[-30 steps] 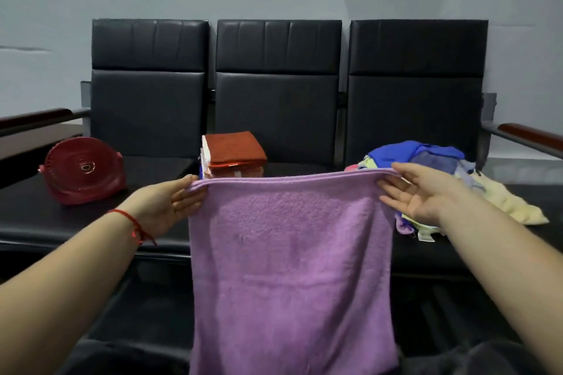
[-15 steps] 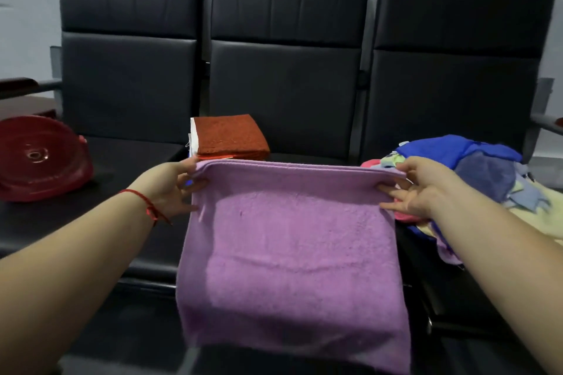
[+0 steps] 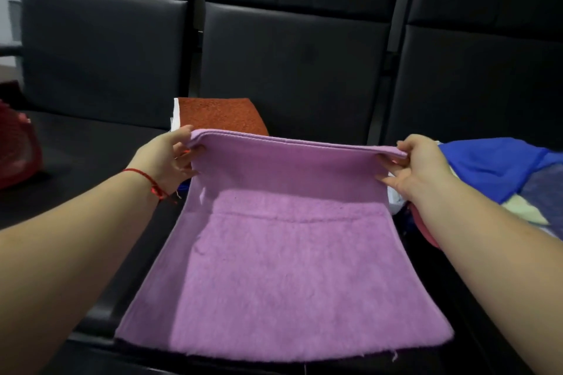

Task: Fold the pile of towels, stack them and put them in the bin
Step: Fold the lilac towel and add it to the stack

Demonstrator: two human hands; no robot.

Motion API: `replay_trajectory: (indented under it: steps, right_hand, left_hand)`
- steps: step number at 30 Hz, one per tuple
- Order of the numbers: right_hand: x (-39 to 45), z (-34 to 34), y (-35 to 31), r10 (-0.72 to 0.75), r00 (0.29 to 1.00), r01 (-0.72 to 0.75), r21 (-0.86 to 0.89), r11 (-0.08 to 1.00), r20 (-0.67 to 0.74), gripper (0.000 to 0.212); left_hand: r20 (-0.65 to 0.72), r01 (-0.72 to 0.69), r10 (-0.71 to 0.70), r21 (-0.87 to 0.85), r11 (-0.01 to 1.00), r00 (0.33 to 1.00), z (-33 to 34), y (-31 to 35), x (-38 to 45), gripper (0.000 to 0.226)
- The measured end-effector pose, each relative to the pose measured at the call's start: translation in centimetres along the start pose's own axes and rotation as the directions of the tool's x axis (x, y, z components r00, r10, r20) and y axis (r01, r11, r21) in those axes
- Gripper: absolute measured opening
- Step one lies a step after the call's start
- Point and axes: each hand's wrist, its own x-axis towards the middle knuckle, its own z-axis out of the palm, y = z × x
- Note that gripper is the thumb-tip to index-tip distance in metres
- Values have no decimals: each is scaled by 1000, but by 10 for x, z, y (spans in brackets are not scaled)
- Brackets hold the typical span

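A purple towel (image 3: 286,268) lies over the middle black seat, its near half flat and its far edge lifted. My left hand (image 3: 166,161) pinches the far left corner and my right hand (image 3: 417,170) pinches the far right corner, both holding a doubled edge. Behind the towel sits a stack of folded towels (image 3: 219,116) with a rust-orange one on top. At the right lies a pile of unfolded towels (image 3: 499,167), blue on top with cream and pink beneath.
A red bin (image 3: 18,149) lies at the left edge on the left seat. Three black chair backs (image 3: 292,49) stand close behind the seats. The left seat (image 3: 91,155) is bare between the bin and the stack.
The purple towel hung down in front of the seats a second ago; now its lower part lies flat on the middle seat. The view has moved closer and tilted down.
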Motion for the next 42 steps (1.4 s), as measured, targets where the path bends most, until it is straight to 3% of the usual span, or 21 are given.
replay_trajectory:
  steps: [4,10,22,27,31,38,42]
  right_hand:
    - [-8,-7,5,7,1000,-7,-1,1000,-5,16]
    - [-45,-34,5,39,999,-39,-13,999,23,17]
    - [-119,-96,13,141,990,-136,-333,933,-10,18]
    - [-135,-120,38,143,988,-154,-528,835,-62,9]
    - [-140,-134,50,149,988,-126,-729,673,-33,4]
    - [-129,-132,63,100,995,-45,-888,458,1,17]
    - [-123,-131,68,116,993,-57,-881,470,-2,27]
  left_hand:
    - [-6,17,-17,-3,1000,1000,-5,-4,-10,23]
    - [17,30,-32,129,991,999,-19,6,-53,23]
    - [-56,187,-178,332,925,982,-43,14,-157,17]
    - [-111,279,-258,481,832,960,-55,-7,-180,14]
    - [-191,344,-286,536,771,939,-66,-32,-191,13]
    - [-217,374,-306,609,700,927,-80,-43,-192,15]
    - [-189,348,-301,658,668,935,-80,-49,-186,26]
